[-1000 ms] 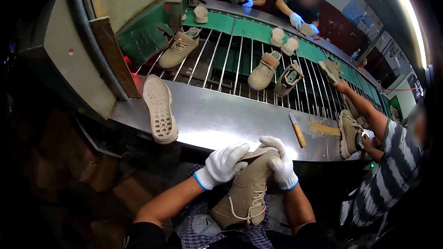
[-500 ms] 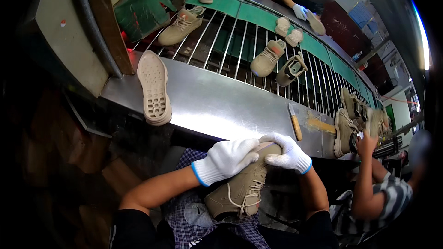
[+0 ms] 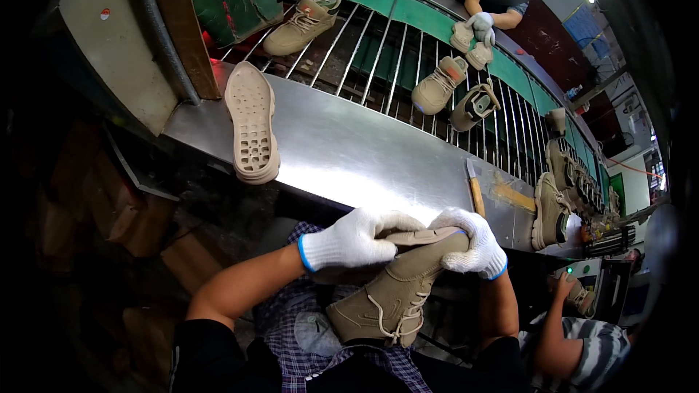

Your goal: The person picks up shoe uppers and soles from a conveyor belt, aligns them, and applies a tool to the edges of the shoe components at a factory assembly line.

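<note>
A tan lace-up shoe (image 3: 389,298) rests across my lap, its toe pointing away from me toward the bench. Along the upper's toe end runs the pale edge of a sole (image 3: 409,236), mostly covered by my hands. My left hand (image 3: 354,239), in a white knit glove with blue cuff, is closed on the sole beside the shoe. My right hand (image 3: 472,242), gloved alike, wraps round the toe with its thumb on the upper. Ahead on the metal bench lies a loose beige sole (image 3: 253,120), perforated face up.
Past the metal ledge (image 3: 349,153), a rack of metal rods (image 3: 375,58) carries several tan shoes (image 3: 440,86). A wooden-handled knife (image 3: 475,189) lies right of centre. Across the green belt (image 3: 422,18), a co-worker's gloved hand (image 3: 481,25) touches small soles. Another person sits at right.
My left hand has shifted its grip, and the sole's pale edge now shows between my hands. The co-worker opposite has put down a sole; the person at right has lowered an arm.
</note>
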A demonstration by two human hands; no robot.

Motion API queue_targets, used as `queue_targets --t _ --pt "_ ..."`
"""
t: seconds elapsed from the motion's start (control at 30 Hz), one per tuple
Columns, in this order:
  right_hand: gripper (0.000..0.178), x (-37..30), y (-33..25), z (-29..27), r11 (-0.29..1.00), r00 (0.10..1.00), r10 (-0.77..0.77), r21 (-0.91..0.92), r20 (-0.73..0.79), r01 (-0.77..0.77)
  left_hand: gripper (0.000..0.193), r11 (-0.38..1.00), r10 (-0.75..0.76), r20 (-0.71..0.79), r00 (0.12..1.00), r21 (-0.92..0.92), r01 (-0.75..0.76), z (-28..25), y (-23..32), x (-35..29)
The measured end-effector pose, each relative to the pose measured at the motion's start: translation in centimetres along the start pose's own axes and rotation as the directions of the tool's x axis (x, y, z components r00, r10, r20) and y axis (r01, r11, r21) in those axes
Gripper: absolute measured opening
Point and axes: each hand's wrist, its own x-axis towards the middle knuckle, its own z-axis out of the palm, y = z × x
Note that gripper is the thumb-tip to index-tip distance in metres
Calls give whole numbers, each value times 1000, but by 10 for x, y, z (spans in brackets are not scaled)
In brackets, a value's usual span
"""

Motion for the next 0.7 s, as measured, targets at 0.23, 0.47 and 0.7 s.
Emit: queue_targets --t 0.23,0.47,0.7 --pt "70 0 2 -4 999 997 26 -50 72 -22 60 938 132 -39 990 329 -112 11 7 -8" --pt "69 -2 24 7 999 997 42 20 62 -43 66 808 185 1 983 569 -153 18 3 -30" --pt "96 -6 40 39 972 982 40 236 -185 4 57 718 275 3 961 664 -208 21 -6 -68"
